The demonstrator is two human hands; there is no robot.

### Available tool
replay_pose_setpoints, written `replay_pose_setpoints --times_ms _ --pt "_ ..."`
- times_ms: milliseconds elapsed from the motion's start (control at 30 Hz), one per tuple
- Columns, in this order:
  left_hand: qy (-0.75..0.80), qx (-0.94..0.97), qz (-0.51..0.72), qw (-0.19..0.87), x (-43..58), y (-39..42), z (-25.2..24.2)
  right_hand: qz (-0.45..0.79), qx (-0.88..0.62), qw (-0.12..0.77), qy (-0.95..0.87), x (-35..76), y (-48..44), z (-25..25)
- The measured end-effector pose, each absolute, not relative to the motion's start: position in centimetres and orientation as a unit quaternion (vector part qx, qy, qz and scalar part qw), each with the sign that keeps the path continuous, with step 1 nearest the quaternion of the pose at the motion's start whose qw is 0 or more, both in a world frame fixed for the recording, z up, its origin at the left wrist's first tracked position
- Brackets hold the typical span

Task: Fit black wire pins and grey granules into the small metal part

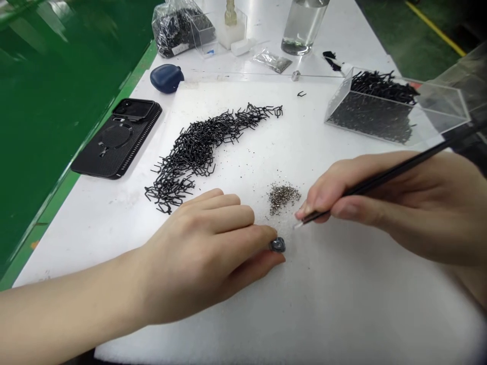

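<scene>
Between the thumb and forefinger of my left hand [207, 243], a small dark, shiny rounded piece [279, 245] is pinched, its end facing right. My right hand [411, 208] grips a thin black stick tool [395, 172] like a pen; its narrow tip is pale, and I cannot make out whether it is a brush. That tip hangs a little to the right of the dark piece, apart from it. Just above both hands lies a small heap of brownish, glittering grains [282, 196]. Beyond my left hand stretches a long pile of black forked bits [201, 142].
A clear box [437, 114] of black bits stands at the right. A black phone [117, 137] and a dark blue case [166, 78] lie at the left. At the back are a plastic bag [178, 30], a small bottle [230, 14] and a glass of clear liquid [304, 25].
</scene>
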State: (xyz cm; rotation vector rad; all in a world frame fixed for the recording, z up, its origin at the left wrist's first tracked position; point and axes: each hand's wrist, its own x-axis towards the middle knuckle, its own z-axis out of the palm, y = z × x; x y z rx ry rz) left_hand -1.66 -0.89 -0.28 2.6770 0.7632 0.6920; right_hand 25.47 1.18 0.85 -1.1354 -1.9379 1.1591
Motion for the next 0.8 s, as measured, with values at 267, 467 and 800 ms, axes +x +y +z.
replay_pose_setpoints --times_ms 267,467,800 --pt "0.264 0.922 0.242 0.146 -1.48 -0.57 -0.59 0.483 -0.383 0.258 -0.744 24.85 0.37 0.75" --pt "0.260 0.925 0.244 0.132 -1.38 -0.69 -0.23 0.493 -0.379 0.251 -0.742 24.99 0.46 0.46" --pt "0.273 0.923 0.238 0.128 -1.56 -0.99 -0.23 0.500 -0.383 0.246 -0.737 25.26 0.51 0.43"
